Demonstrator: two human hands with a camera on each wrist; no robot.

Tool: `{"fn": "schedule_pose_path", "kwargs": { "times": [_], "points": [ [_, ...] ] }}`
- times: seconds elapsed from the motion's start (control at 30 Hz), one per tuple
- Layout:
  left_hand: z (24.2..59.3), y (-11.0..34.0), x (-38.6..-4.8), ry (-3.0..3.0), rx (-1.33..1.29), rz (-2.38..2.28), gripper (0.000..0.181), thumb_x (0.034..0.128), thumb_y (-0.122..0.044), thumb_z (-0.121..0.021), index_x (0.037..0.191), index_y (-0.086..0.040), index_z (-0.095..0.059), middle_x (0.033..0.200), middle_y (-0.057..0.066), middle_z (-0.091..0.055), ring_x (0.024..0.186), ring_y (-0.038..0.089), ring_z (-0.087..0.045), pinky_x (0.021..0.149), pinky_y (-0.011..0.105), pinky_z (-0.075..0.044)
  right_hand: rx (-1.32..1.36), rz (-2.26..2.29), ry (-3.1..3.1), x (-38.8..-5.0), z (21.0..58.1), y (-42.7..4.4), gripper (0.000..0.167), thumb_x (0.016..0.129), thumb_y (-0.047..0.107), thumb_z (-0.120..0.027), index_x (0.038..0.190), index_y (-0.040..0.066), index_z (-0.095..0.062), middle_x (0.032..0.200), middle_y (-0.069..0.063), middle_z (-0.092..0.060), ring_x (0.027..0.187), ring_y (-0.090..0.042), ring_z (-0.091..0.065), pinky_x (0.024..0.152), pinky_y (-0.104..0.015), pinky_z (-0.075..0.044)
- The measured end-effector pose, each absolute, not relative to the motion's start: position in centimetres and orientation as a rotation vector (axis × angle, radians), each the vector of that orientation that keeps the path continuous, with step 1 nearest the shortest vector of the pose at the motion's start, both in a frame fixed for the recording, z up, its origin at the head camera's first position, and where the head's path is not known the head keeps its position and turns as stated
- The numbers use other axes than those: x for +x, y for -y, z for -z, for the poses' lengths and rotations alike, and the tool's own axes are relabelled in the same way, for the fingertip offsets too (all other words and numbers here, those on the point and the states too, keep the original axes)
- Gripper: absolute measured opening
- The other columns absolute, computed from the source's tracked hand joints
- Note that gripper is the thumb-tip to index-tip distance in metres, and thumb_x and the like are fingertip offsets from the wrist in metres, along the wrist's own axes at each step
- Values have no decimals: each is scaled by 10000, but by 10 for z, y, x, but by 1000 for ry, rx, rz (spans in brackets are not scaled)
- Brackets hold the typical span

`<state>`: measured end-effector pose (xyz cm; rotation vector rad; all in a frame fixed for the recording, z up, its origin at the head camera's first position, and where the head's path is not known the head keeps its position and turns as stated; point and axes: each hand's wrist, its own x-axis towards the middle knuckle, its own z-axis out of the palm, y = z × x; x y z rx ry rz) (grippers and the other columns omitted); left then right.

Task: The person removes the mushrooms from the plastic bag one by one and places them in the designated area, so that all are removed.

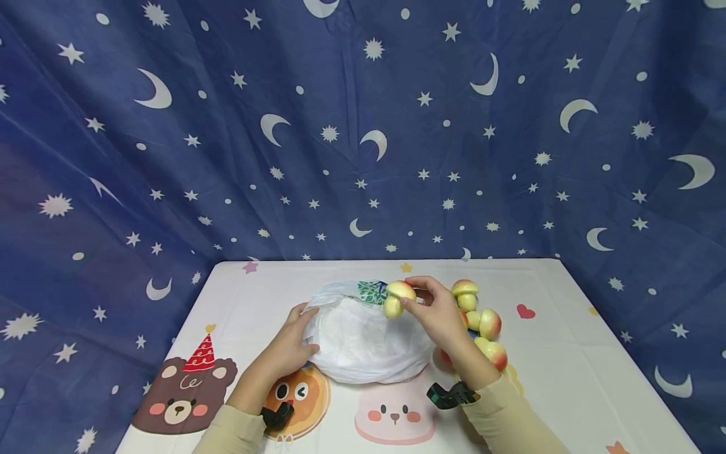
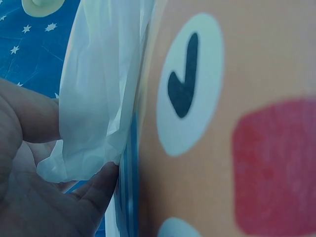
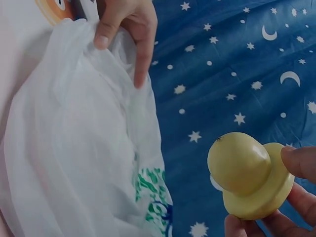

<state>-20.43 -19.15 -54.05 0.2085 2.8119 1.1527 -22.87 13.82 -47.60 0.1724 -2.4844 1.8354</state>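
Note:
A white plastic bag (image 1: 363, 343) with a green and blue print lies crumpled in the middle of the table. At its left edge, my left hand (image 1: 293, 340) holds the thin plastic between thumb and fingers; the left wrist view shows the bag's edge (image 2: 98, 89) there. My right hand (image 1: 439, 315) pinches a toy mushroom (image 1: 400, 291), pale yellow with a reddish cap, above the bag's right far side. The right wrist view shows the mushroom's rounded yellow stem (image 3: 239, 163) facing the camera. What the bag contains is hidden.
Several more toy mushrooms (image 1: 490, 324) lie in a cluster right of the bag, partly hidden by my right forearm. The white tablecloth (image 1: 567, 353) carries printed cartoon animals. Behind the table hangs a blue curtain (image 1: 351, 157) with moons and stars.

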Motion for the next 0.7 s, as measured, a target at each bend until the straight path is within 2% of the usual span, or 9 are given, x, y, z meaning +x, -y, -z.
{"fn": "schedule_pose_path", "kwargs": {
  "times": [0.1, 0.3, 0.37, 0.53, 0.7],
  "points": [
    [540, 192, -204, -2811, 207, -1151, 811, 908, -37, -790, 1635, -65, -432, 1757, 177, -253, 1601, 464, -350, 1269, 655, -346, 179, -1838, 2472, -229, 472, -145, 422, 967, 158, -805, 1363, 83, -680, 1407, -124, -686, 1304, -295, -671, 1051, -296, -563],
    [540, 191, -205, -2810, 209, -1143, 808, 915, -40, -787, 1638, -68, -428, 1759, 171, -249, 1604, 458, -347, 1272, 649, -344, 150, -1853, 2435, -229, 467, -158, 415, 961, 103, -797, 1356, 48, -678, 1394, -151, -687, 1298, -314, -674, 969, -122, -541],
    [540, 191, -205, -2811, 210, -1141, 809, 915, -39, -787, 1639, -68, -427, 1759, 173, -248, 1604, 460, -346, 1272, 650, -344, 133, -1875, 2419, -228, 466, -162, 415, 961, 84, -788, 1356, 34, -675, 1397, -166, -679, 1292, -310, -674, 932, -121, -559],
    [540, 191, -205, -2813, 207, -1134, 810, 911, -39, -788, 1637, -68, -429, 1761, 178, -244, 1604, 463, -345, 1269, 652, -348, 91, -1945, 2399, -225, 463, -173, 434, 977, 97, -772, 1386, 25, -645, 1410, -197, -652, 1236, -306, -680, 850, -228, -645],
    [540, 190, -204, -2804, 202, -1144, 808, 914, -41, -785, 1638, -64, -427, 1760, 180, -243, 1603, 462, -347, 1270, 654, -345, 50, -1836, 2456, -224, 463, -188, 433, 1000, 187, -770, 1397, 72, -641, 1425, -143, -652, 1304, -281, -635, 903, -127, -580]
  ]
}}
